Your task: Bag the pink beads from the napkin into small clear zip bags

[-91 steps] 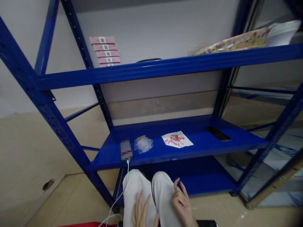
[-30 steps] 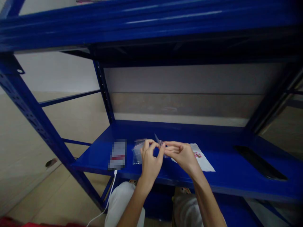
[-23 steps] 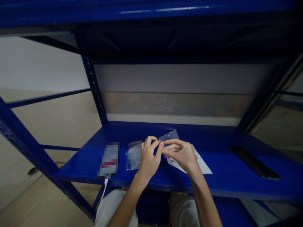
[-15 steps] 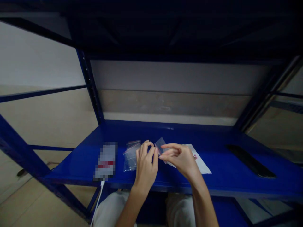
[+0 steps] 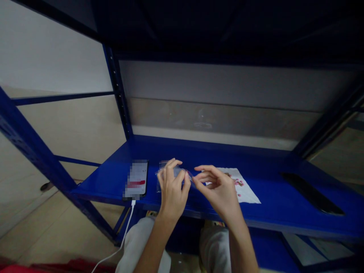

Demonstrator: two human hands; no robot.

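Observation:
Between the fingertips of both hands is a small clear plastic zip bag (image 5: pixel 189 173) with a reddish edge, seen nearly edge-on. My left hand (image 5: pixel 174 187) pinches it between thumb and fingers. From the other side, the thumb and fingertips of my right hand (image 5: pixel 218 186) close on its right edge, with the index finger raised. More clear zip bags (image 5: pixel 158 185) lie on the blue shelf, partly hidden behind my left hand. Beside my right hand lies a white sheet (image 5: pixel 249 194) like a napkin, with pink and brown flower-like shapes on it.
A phone (image 5: pixel 138 180) with a white charging cable (image 5: pixel 127 223) lies left on the blue metal shelf (image 5: pixel 170 142). On the right rests a long black flat object (image 5: pixel 313 193). Blue uprights (image 5: pixel 121 94) stand at the sides, and a dark upper shelf hangs overhead.
The view has shifted, showing more of the floor. The small bag has turned from facing me to nearly edge-on between my hands. More of the white sheet's pink shapes shows.

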